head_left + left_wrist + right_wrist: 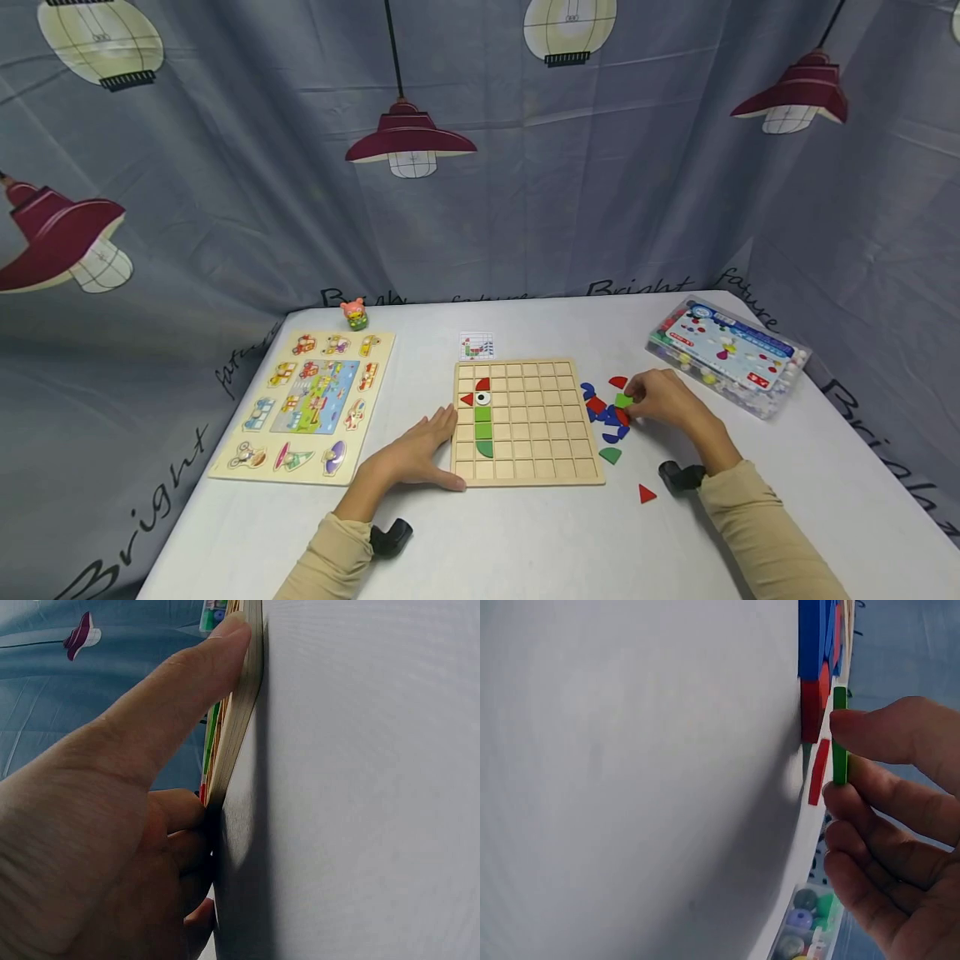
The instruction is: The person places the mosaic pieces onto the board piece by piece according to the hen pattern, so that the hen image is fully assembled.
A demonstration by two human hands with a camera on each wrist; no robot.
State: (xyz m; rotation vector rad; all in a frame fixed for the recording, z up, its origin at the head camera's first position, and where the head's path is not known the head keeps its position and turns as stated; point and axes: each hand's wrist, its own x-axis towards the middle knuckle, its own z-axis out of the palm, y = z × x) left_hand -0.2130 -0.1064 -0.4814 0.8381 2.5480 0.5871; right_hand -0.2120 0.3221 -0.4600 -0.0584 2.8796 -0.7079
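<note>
My right hand [663,398] pinches a green square tile [840,735] between thumb and fingers, held just above the table. Beneath and beside it lies a loose pile of blue [609,415] and red [596,404] pieces. My left hand [420,450] rests at the lower left corner of a wooden grid board [532,421], its thumb [176,697] straight along the board's edge. In the board's left columns sit a red quarter piece [482,384], a red triangle [467,399], a white eye piece [483,398], green squares [483,422] and a green quarter piece [484,448].
A small pattern card [477,346] lies behind the board. A picture puzzle [300,408] lies to the left, with a small figurine [355,313] behind it. A clear plastic case [727,354] lies at the right. A red triangle [647,493] and green quarter piece [611,455] lie loose.
</note>
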